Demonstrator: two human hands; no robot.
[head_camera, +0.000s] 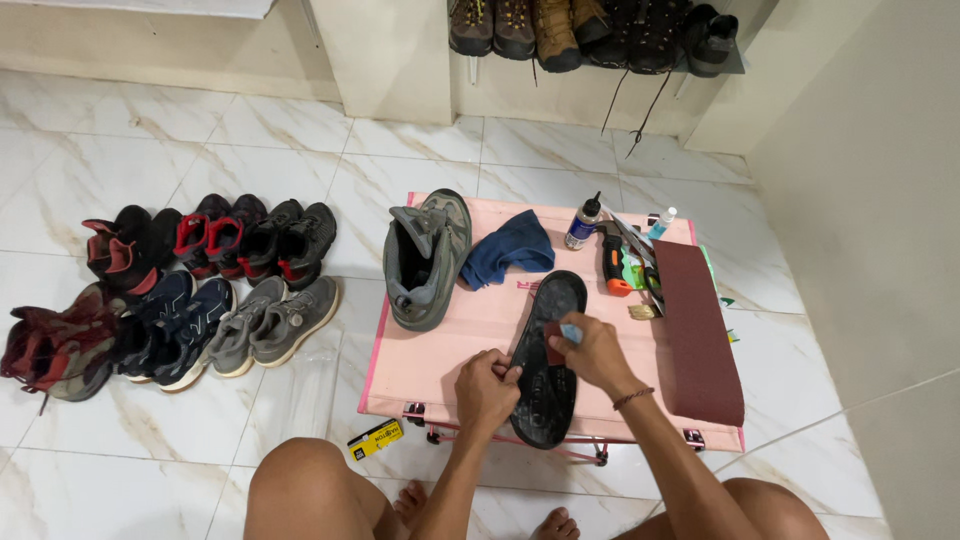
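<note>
A white marble-tiled floor (150, 440) carries rows of shoes (190, 290) at the left and a low pink table (440, 360) in the middle, with more boots on a shelf (590, 30) at the back wall. On the table, from left to right, stand a grey boot (425, 255), a blue cloth (510, 250), a small bottle (583, 222), an orange-handled tool (612, 265) and a long dark-red sheet (698, 330).

The black insole (548, 380) lies in front of the person, its long axis running away from them and tilting slightly right, its near end hanging over the table's front edge. The left hand (487, 388) pinches the insole's left edge about midway, fingers closed on it. The right hand (588, 350) rests on the upper half of the insole, fingers curled around a small reddish pad (553, 345) pressed to the surface. Both hands touch the insole; the right sits farther up its length.
</note>
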